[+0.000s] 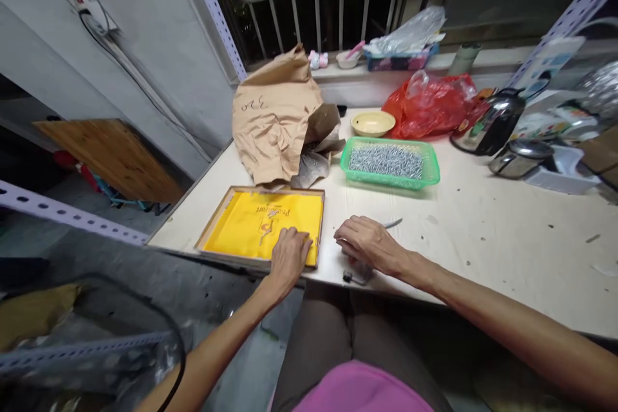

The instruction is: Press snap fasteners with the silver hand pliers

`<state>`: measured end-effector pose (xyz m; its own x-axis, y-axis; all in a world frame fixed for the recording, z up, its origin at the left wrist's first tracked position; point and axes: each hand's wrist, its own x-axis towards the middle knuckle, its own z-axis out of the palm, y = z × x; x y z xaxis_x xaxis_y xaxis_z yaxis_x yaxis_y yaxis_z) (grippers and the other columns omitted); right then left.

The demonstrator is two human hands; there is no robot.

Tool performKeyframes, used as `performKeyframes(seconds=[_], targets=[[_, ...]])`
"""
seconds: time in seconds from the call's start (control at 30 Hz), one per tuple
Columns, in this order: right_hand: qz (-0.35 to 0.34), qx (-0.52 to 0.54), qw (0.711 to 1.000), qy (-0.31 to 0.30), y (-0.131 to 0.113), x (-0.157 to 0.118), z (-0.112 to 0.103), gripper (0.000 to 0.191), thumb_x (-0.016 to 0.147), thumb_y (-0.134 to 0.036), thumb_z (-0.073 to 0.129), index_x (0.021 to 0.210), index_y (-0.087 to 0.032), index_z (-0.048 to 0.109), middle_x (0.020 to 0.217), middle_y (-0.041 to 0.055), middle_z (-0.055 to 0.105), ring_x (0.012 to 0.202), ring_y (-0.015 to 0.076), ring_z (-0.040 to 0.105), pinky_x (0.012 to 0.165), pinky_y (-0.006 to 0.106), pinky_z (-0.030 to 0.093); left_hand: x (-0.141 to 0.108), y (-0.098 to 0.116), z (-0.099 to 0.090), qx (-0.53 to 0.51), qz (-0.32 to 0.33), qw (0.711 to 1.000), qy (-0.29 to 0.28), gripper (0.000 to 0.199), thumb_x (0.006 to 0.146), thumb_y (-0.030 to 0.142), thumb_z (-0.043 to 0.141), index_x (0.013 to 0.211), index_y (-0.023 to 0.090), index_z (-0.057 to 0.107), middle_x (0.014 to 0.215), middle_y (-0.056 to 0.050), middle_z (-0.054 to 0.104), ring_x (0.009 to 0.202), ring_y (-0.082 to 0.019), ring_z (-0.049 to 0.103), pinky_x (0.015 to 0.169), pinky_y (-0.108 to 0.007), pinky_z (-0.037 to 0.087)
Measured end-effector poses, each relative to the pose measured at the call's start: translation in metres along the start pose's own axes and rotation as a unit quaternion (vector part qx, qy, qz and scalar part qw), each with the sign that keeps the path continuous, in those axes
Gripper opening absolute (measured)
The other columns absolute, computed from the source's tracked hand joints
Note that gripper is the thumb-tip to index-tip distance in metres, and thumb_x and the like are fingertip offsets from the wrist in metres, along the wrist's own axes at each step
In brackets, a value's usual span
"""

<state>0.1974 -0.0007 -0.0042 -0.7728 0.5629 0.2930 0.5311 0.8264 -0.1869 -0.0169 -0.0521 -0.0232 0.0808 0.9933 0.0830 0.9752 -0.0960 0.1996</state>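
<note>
A shallow wooden-edged frame (207, 235) lies at the table's front left with a yellow printed sheet (236, 222) in it. A few small metal pieces (275, 212) rest on the sheet. My left hand (290, 250) is over the sheet's right part, its fingers bent and drawn together; what they hold, if anything, is hidden. To the right of the frame, my right hand (367, 241) is closed, and a small threaded screw (340, 239) pokes out from its fingertips. Beneath that hand lies a partly covered clear object with a black end (347, 277).
Behind my hands stands a green basket (429, 170) of silvery screws. Beyond it are a yellow dish (373, 123), a red plastic bag (425, 106) and a crumpled brown paper bag (275, 122). A kettle (487, 122) and a metal pot (521, 158) stand at right.
</note>
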Motion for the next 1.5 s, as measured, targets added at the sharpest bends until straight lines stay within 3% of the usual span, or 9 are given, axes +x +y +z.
performKeyframes(seconds=[0.13,0.3,0.47,0.63,0.73,0.83,0.97,1.27,1.5], targets=[[0.084,-0.034,0.983,0.159,0.034,0.037,-0.055,0.027,0.096,-0.022,0.035,0.097,-0.018,0.062,0.089,0.0072,0.062,0.088,0.0176,0.053,0.080,0.030,0.040,0.014,-0.002,0.007,0.016,0.003,0.999,-0.028,0.024,0.092,0.026,0.043,0.096,0.020,0.066,0.091,-0.007,0.061,0.095,-0.021,0.053,0.080,-0.031,0.042],[0.208,-0.065,0.959,0.179,0.087,0.066,-0.094,0.026,0.091,-0.025,0.050,0.116,-0.019,0.058,0.107,0.0094,0.058,0.098,0.0192,0.055,0.080,0.030,0.044,0.022,-0.001,0.006,0.020,-0.013,0.998,-0.056,0.024,0.091,0.026,0.043,0.096,0.021,0.066,0.096,-0.007,0.062,0.099,-0.021,0.055,0.078,-0.030,0.042],[0.195,-0.010,0.968,0.159,0.067,0.025,-0.067,0.031,0.092,-0.026,0.049,0.122,-0.020,0.054,0.110,0.0080,0.056,0.094,0.0167,0.058,0.076,0.028,0.047,0.025,0.008,0.004,0.036,-0.047,0.994,-0.088,0.021,0.088,0.021,0.044,0.089,0.020,0.064,0.095,-0.006,0.064,0.097,-0.021,0.057,0.073,-0.029,0.042],[0.188,0.058,0.980,0.017,0.018,-0.052,-0.026,0.024,0.094,-0.028,0.045,0.111,-0.020,0.060,0.099,0.0056,0.059,0.087,0.0152,0.059,0.074,0.027,0.046,0.028,0.009,-0.003,0.011,-0.037,0.997,-0.072,0.021,0.085,0.019,0.044,0.082,0.017,0.065,0.089,-0.008,0.065,0.090,-0.020,0.060,0.074,-0.029,0.043],[0.202,0.059,0.975,-0.075,0.005,-0.084,-0.015,0.023,0.093,-0.030,0.047,0.106,-0.018,0.062,0.095,0.0061,0.058,0.081,0.0151,0.058,0.071,0.026,0.044,0.026,0.017,-0.012,-0.100,-0.063,0.992,-0.040,0.018,0.081,0.024,0.049,0.080,0.017,0.065,0.082,-0.006,0.067,0.079,-0.018,0.062,0.071,-0.027,0.045],[0.215,0.028,0.968,-0.124,0.005,-0.098,-0.008,0.022,0.094,-0.029,0.045,0.097,-0.017,0.063,0.093,0.0063,0.057,0.079,0.0150,0.056,0.068,0.026,0.040,0.021,0.038,-0.016,-0.274,-0.110,0.949,-0.112,0.016,0.076,0.029,0.053,0.079,0.017,0.064,0.065,0.000,0.063,0.055,-0.013,0.059,0.053,-0.022,0.045],[0.220,-0.009,0.967,-0.128,0.009,-0.102,0.004,0.021,0.094,-0.025,0.045,0.089,-0.017,0.063,0.089,0.0055,0.058,0.078,0.0150,0.054,0.066,0.027,0.034,0.013,0.062,-0.003,-0.406,-0.131,0.879,-0.212,0.016,0.072,0.030,0.058,0.077,0.015,0.062,0.052,0.005,0.054,0.037,-0.008,0.048,0.038,-0.019,0.038],[0.222,-0.057,0.969,-0.097,0.024,-0.109,0.000,0.019,0.093,-0.021,0.045,0.087,-0.019,0.063,0.086,0.0043,0.059,0.077,0.0153,0.051,0.065,0.031,0.028,0.015,0.075,0.010,-0.520,-0.222,0.787,-0.247,0.029,0.062,0.030,0.073,0.080,0.011,0.062,0.058,0.003,0.057,0.043,-0.005,0.047,0.039,-0.018,0.043],[0.208,-0.053,0.974,-0.070,0.030,-0.117,0.008,0.017,0.093,-0.019,0.045,0.087,-0.018,0.061,0.086,0.0038,0.058,0.077,0.0150,0.050,0.066,0.031,0.027,0.015,0.085,0.021,-0.511,-0.250,0.784,-0.246,0.028,0.063,0.032,0.073,0.076,0.010,0.061,0.062,0.000,0.060,0.039,-0.003,0.043,0.031,-0.014,0.030]])
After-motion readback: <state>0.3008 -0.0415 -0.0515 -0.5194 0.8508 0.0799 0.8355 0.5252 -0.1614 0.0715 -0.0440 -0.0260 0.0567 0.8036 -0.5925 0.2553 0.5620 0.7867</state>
